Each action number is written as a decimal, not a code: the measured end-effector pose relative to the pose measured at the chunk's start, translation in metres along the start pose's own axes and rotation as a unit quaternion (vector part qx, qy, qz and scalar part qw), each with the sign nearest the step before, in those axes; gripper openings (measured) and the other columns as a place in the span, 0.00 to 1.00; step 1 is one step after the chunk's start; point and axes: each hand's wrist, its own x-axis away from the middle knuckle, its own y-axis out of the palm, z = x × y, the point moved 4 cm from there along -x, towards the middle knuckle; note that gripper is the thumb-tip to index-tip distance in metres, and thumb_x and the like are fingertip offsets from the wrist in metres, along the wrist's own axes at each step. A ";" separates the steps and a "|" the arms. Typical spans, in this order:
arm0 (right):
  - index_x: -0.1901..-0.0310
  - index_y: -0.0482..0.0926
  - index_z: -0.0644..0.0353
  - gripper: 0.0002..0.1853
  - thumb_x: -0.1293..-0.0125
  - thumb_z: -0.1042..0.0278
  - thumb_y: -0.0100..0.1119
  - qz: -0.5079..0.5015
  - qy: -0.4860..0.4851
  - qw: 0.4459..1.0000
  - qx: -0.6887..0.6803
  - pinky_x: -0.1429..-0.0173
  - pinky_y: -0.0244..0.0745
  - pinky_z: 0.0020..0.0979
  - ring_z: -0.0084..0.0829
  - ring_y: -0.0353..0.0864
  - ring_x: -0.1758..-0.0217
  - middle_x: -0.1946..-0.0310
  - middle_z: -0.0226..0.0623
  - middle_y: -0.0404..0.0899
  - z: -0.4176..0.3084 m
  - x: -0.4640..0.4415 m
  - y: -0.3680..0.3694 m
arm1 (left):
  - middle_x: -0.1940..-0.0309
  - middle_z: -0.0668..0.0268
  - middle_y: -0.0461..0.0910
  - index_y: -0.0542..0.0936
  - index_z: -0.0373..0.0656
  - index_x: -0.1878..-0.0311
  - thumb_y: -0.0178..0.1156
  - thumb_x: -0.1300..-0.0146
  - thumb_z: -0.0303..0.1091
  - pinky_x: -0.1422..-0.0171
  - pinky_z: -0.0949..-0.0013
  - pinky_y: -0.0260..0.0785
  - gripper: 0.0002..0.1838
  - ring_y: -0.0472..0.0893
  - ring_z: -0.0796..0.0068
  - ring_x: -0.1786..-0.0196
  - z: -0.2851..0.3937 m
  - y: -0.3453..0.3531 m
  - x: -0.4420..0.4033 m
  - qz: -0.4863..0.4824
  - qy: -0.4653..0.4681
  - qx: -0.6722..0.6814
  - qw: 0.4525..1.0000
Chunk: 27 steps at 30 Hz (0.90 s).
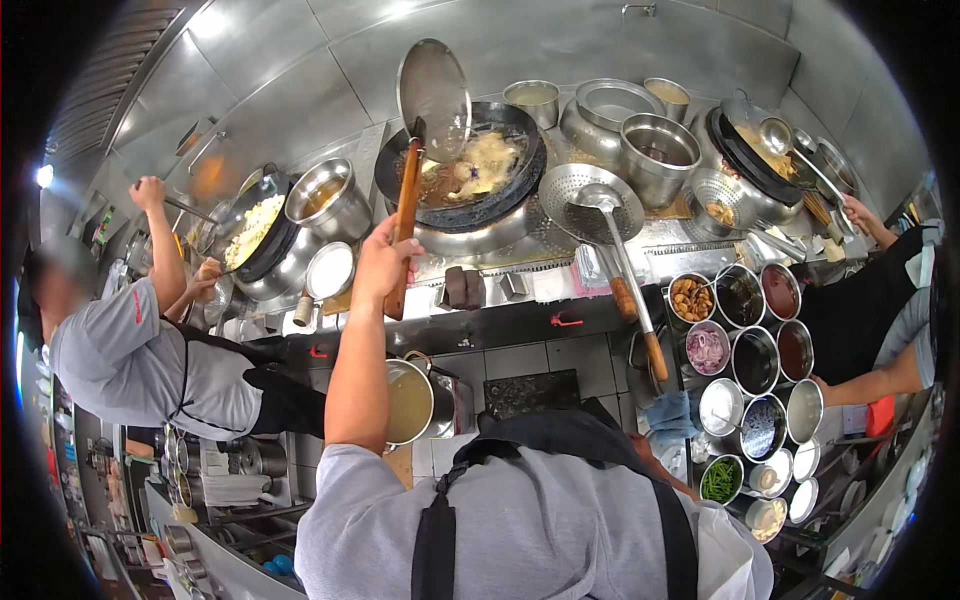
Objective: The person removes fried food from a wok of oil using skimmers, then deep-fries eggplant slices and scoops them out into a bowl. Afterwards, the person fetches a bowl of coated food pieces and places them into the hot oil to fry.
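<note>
My left hand (388,262) is wrapped round the wooden handle (407,220) of a large round strainer (434,95). The strainer is tilted up over the left part of a black wok (395,170), where pale battered food (487,165) lies in bubbling oil. My right hand is hidden; only part of that arm shows beside my body at the lower right. To the right of the wok, a perforated skimmer (560,208) lies on the stove with a steel ladle (600,197) resting across it, their wooden handles pointing toward me.
At the left, a co-worker (150,350) stands at another wok (255,230). Another person's hands and apron show at the right, by a third wok (765,150). Steel pots (660,160) stand behind; ingredient tins (755,360) fill the right side. A stockpot (410,400) is below.
</note>
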 end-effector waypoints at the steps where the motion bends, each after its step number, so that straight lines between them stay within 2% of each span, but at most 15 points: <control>1: 0.63 0.82 0.60 0.18 0.33 0.51 0.57 -0.002 0.011 1.000 -0.016 0.72 0.71 0.32 0.27 0.77 0.74 0.76 0.36 0.77 -0.002 -0.002 0.000 | 0.75 0.67 0.76 0.69 0.42 0.33 0.58 0.41 0.20 0.81 0.74 0.67 0.30 0.74 0.80 0.80 0.002 -0.007 -0.004 0.007 0.000 -0.005 1.000; 2: 0.64 0.82 0.60 0.18 0.34 0.51 0.58 -0.004 0.022 0.999 -0.033 0.75 0.70 0.32 0.26 0.75 0.77 0.78 0.34 0.76 -0.004 -0.004 0.000 | 0.75 0.67 0.76 0.68 0.42 0.33 0.57 0.41 0.20 0.81 0.74 0.67 0.30 0.74 0.80 0.80 0.004 -0.013 -0.007 0.014 0.001 -0.010 1.000; 3: 0.65 0.81 0.60 0.18 0.34 0.50 0.58 0.050 0.005 0.998 0.041 0.78 0.68 0.31 0.26 0.73 0.79 0.80 0.32 0.74 -0.017 0.005 0.008 | 0.75 0.67 0.75 0.70 0.40 0.35 0.55 0.42 0.19 0.81 0.74 0.66 0.28 0.73 0.80 0.81 0.013 -0.017 -0.006 0.029 0.002 -0.054 0.998; 6: 0.66 0.79 0.59 0.17 0.34 0.51 0.59 0.104 0.035 0.968 0.227 0.84 0.65 0.33 0.26 0.70 0.83 0.82 0.30 0.72 -0.060 0.035 0.026 | 0.76 0.68 0.74 0.72 0.39 0.39 0.53 0.43 0.20 0.82 0.73 0.64 0.26 0.71 0.79 0.82 0.015 -0.038 -0.016 0.100 0.020 -0.170 0.980; 7: 0.66 0.78 0.59 0.16 0.34 0.52 0.59 0.102 0.050 0.969 0.221 0.84 0.64 0.33 0.26 0.69 0.84 0.82 0.30 0.72 -0.059 0.035 0.025 | 0.78 0.68 0.72 0.73 0.39 0.43 0.53 0.44 0.20 0.81 0.72 0.64 0.23 0.70 0.79 0.82 0.012 -0.045 -0.021 0.110 0.016 -0.166 0.980; 10: 0.66 0.78 0.58 0.15 0.34 0.53 0.58 0.098 0.069 0.982 0.143 0.85 0.63 0.33 0.26 0.67 0.87 0.81 0.31 0.72 -0.042 0.034 0.014 | 0.74 0.66 0.76 0.69 0.41 0.35 0.55 0.43 0.23 0.79 0.72 0.67 0.29 0.73 0.78 0.80 -0.002 -0.059 -0.038 0.112 -0.019 -0.177 0.978; 11: 0.66 0.78 0.58 0.15 0.34 0.54 0.58 0.101 0.067 0.983 0.137 0.85 0.62 0.32 0.26 0.67 0.87 0.81 0.31 0.72 -0.055 0.039 0.025 | 0.74 0.66 0.76 0.70 0.40 0.36 0.55 0.43 0.23 0.79 0.72 0.67 0.27 0.73 0.78 0.80 -0.010 -0.061 -0.045 0.104 -0.024 -0.162 0.981; 12: 0.66 0.78 0.58 0.14 0.33 0.54 0.58 0.114 0.056 0.973 0.192 0.85 0.61 0.32 0.26 0.66 0.87 0.81 0.31 0.72 -0.071 0.049 0.035 | 0.74 0.65 0.76 0.70 0.40 0.37 0.55 0.42 0.23 0.79 0.72 0.67 0.26 0.73 0.78 0.80 -0.017 -0.061 -0.052 0.095 -0.029 -0.148 0.984; 14: 0.67 0.78 0.58 0.13 0.33 0.56 0.57 0.118 0.034 0.973 0.197 0.85 0.60 0.31 0.26 0.66 0.86 0.81 0.30 0.71 -0.081 0.052 0.045 | 0.74 0.64 0.76 0.71 0.39 0.40 0.55 0.41 0.23 0.79 0.72 0.68 0.24 0.73 0.78 0.80 -0.035 -0.060 -0.071 0.063 -0.041 -0.107 0.991; 17: 0.68 0.78 0.58 0.13 0.32 0.58 0.57 0.119 0.008 0.984 0.129 0.83 0.60 0.31 0.25 0.66 0.85 0.82 0.29 0.71 -0.067 0.045 0.040 | 0.73 0.62 0.78 0.70 0.39 0.45 0.54 0.37 0.23 0.78 0.72 0.69 0.17 0.74 0.76 0.79 -0.054 -0.049 -0.094 -0.010 -0.060 -0.017 0.998; 19: 0.67 0.78 0.58 0.13 0.32 0.58 0.57 0.158 0.005 0.970 0.187 0.80 0.61 0.30 0.25 0.66 0.83 0.81 0.28 0.70 -0.079 0.049 0.054 | 0.72 0.60 0.78 0.70 0.39 0.43 0.54 0.38 0.23 0.77 0.71 0.70 0.18 0.76 0.75 0.77 -0.060 -0.042 -0.103 -0.039 -0.074 0.031 0.996; 23: 0.63 0.81 0.61 0.14 0.32 0.57 0.58 0.190 0.011 0.959 0.211 0.71 0.69 0.30 0.27 0.74 0.77 0.78 0.30 0.76 -0.080 0.055 0.066 | 0.68 0.56 0.80 0.68 0.37 0.41 0.54 0.35 0.24 0.74 0.70 0.73 0.18 0.76 0.74 0.76 -0.069 -0.029 -0.115 -0.093 -0.095 0.097 0.986; 25: 0.60 0.82 0.62 0.15 0.32 0.57 0.58 0.188 -0.022 0.950 0.250 0.66 0.72 0.31 0.29 0.77 0.73 0.75 0.32 0.79 -0.064 0.057 0.058 | 0.66 0.54 0.81 0.68 0.37 0.40 0.54 0.34 0.24 0.74 0.70 0.73 0.19 0.76 0.73 0.76 -0.067 -0.019 -0.111 -0.097 -0.109 0.117 0.982; 27: 0.58 0.83 0.62 0.15 0.33 0.58 0.58 0.183 -0.024 0.939 0.291 0.61 0.74 0.32 0.30 0.80 0.68 0.71 0.35 0.82 -0.003 0.040 0.018 | 0.66 0.54 0.81 0.67 0.39 0.37 0.53 0.33 0.24 0.73 0.71 0.72 0.21 0.76 0.74 0.75 -0.061 -0.010 -0.105 -0.107 -0.112 0.124 0.980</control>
